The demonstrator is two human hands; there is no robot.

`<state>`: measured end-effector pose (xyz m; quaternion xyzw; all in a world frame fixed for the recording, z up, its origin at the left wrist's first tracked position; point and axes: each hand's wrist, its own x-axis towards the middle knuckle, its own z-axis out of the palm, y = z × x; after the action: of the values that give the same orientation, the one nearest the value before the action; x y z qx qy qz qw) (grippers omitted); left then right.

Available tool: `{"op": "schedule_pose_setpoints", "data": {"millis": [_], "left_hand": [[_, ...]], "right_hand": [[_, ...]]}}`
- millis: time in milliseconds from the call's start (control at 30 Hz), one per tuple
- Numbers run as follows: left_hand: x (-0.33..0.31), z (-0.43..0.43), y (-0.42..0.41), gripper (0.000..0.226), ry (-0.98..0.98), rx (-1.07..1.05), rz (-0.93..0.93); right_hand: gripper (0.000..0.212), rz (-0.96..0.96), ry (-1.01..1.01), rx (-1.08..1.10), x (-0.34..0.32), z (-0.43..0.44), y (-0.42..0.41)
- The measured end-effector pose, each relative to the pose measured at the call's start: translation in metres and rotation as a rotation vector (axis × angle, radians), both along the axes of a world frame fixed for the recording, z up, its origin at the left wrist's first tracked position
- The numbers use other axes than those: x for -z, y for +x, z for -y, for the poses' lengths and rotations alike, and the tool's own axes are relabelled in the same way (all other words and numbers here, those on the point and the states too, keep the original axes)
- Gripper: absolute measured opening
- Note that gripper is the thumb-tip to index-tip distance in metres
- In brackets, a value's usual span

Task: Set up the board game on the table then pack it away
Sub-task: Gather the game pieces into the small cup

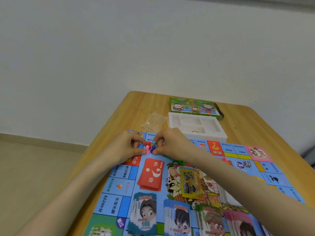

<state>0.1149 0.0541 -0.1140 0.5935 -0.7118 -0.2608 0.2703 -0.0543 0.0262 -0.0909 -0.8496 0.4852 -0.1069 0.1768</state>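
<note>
The blue game board [117, 189] lies spread over the wooden table [129, 106]. At its far left corner stand several small pawns: red [148, 143], pink [147, 149], teal [154, 143] and purple [153, 148]. My left hand [127, 145] pinches the pink and red pawns with thumb and fingers. My right hand [170, 143] pinches the teal and purple ones from the other side. A red card stack with a question mark [151, 174], a yellow card stack [191, 183] and several stacks of paper money [144, 213] lie on the board.
Beyond the board sit a white plastic box insert [196, 126], the green game box [192, 106] and an empty clear bag [154, 123]. A white card pile [230, 196] rests under my right forearm. The table's left edge drops to a beige floor.
</note>
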Motion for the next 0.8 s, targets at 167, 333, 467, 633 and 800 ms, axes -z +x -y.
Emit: {"op": "schedule_pose_setpoints", "data": {"millis": [167, 333, 467, 633, 800], "left_hand": [[-0.002, 0.001, 0.001, 0.013, 0.021, -0.007, -0.012], [0.000, 0.001, 0.006, 0.011, -0.043, -0.158, -0.101], [0.005, 0.000, 0.006, 0.022, -0.111, -0.198, 0.058], [0.004, -0.002, 0.005, 0.035, -0.083, -0.184, 0.253], [0.007, -0.002, 0.011, 0.043, -0.121, -0.189, 0.319]], "right_hand": [[0.050, -0.004, -0.016, 0.019, -0.010, -0.001, -0.007], [0.028, 0.137, -0.111, 0.165, -0.046, -0.012, -0.070], [0.018, 0.112, -0.169, 0.354, -0.050, -0.025, -0.160], [0.023, 0.035, -0.036, 0.539, -0.018, -0.050, -0.250], [0.031, 0.003, -0.003, 0.496, 0.013, -0.068, -0.276]]}}
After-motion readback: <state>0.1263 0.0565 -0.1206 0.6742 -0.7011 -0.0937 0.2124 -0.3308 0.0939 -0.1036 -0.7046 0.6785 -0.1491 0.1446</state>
